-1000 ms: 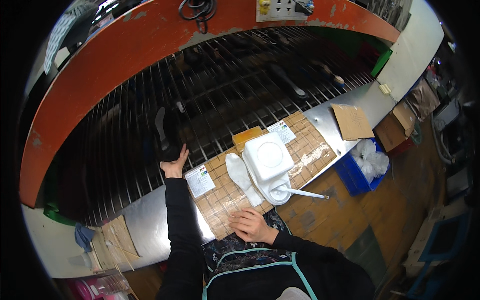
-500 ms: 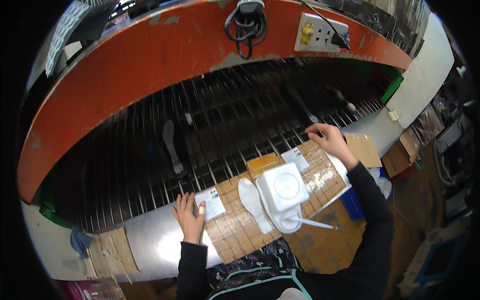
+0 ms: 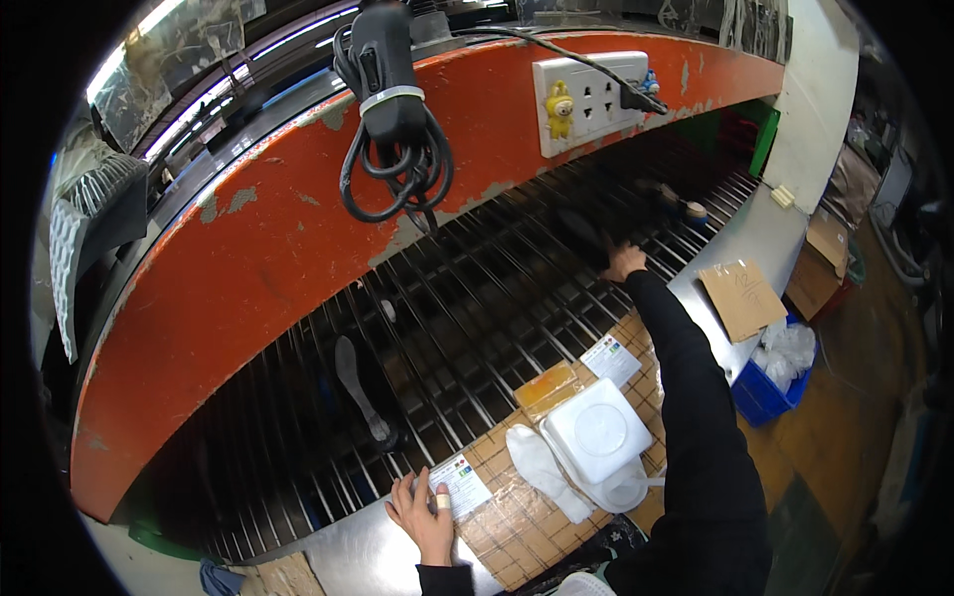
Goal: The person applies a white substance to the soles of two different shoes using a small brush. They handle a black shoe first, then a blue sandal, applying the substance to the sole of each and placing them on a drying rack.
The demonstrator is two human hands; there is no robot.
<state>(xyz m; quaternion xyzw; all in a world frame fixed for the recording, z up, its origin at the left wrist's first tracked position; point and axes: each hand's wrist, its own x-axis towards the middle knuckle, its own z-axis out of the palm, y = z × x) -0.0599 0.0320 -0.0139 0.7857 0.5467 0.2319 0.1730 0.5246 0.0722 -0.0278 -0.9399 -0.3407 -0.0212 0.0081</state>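
I'm in what looks like a workshop: a chipped orange housing (image 3: 248, 253) spans the far side above a rack of metal bars (image 3: 445, 424) carrying dark sole-shaped pieces (image 3: 357, 385). A socket panel (image 3: 593, 99) sits on its front, my near bench (image 3: 353, 554) is metal-topped, and a blue bin (image 3: 767, 399) stands at right.

White printed card (image 3: 463, 487) is lying on brown gridded sheet (image 3: 517, 521), just beside left hand (image 3: 425, 526). Card is bearing rows of fine dark print, with small coloured blocks near upper corner; print is appearing too tiny for reading. Second white card (image 3: 610, 361) is lying farther right on same sheet, carrying similar print, likewise illegible. Flat cardboard piece (image 3: 743, 301) at right end of table (image 3: 358, 558) is showing few dark handwritten strokes, too unclear for deciphering.
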